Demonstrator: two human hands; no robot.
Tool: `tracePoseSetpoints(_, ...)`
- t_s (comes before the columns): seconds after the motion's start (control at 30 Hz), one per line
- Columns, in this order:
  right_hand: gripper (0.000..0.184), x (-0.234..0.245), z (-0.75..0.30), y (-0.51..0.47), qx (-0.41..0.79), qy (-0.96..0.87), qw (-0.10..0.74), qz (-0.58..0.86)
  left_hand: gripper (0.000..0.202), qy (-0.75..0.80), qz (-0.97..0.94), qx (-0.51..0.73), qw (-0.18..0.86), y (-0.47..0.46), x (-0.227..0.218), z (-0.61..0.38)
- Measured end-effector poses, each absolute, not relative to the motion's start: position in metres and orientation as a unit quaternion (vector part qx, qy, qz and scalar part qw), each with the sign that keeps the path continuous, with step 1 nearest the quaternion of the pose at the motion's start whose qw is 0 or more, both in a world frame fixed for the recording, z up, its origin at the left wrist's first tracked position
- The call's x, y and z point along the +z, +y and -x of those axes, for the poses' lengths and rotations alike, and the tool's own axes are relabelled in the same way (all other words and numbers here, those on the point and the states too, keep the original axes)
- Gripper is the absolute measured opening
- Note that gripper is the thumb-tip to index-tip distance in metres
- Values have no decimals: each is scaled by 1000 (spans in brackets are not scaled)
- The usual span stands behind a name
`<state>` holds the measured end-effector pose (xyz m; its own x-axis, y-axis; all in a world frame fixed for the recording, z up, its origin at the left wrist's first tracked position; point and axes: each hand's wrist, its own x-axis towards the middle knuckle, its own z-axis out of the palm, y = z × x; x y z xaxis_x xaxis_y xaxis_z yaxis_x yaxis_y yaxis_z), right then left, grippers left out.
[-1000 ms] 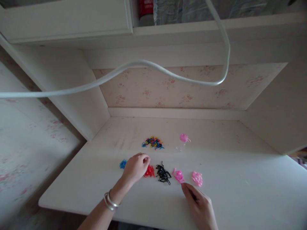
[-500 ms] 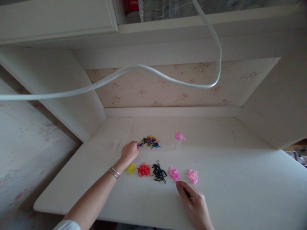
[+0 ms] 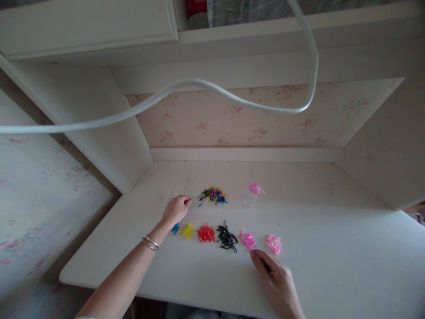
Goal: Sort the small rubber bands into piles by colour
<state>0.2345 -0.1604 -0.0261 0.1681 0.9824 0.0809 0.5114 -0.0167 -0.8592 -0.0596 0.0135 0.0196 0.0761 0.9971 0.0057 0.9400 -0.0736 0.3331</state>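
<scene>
My left hand (image 3: 177, 209) is closed in a pinch just left of a mixed pile of coloured rubber bands (image 3: 213, 195); whatever is between its fingertips is too small to make out. Below it, partly covered by the wrist, lies a small blue pile (image 3: 175, 228). In the same row are piles of yellow (image 3: 187, 231), red (image 3: 206, 233) and black rubber bands (image 3: 227, 238). My right hand (image 3: 277, 277) is closed, thumb and finger at the near edge of the hot pink pile (image 3: 247, 239); its grip is hidden. A light pink pile (image 3: 274, 244) sits farther right.
A small clear container with a pink lid (image 3: 255, 188) stands behind the row on the white tabletop (image 3: 328, 261). Overhead, a white cable (image 3: 232, 100) crosses the view beneath a shelf (image 3: 252, 33). Side panels and a flowered back wall (image 3: 206, 119) enclose the desk.
My left hand has drawn back leftward from the mixed pile, uncovering the blue pile. My right hand stays by the hot pink pile. The whole view has shifted slightly.
</scene>
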Motion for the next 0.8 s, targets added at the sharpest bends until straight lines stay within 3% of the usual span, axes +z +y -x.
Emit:
tracePoseSetpoints(0.33,42,-24,-231,-159,255,-590,382,664,26,677,-712,164,89,-34,31,102)
tracePoseSetpoints(0.63,42,-31,-227,-158,228,-583,357,693,23,682,-708,174,54,-85,10,121)
tracePoseSetpoints(0.8,40,-1,-198,-144,223,-624,358,658,27,676,-684,261,81,-100,-1,130)
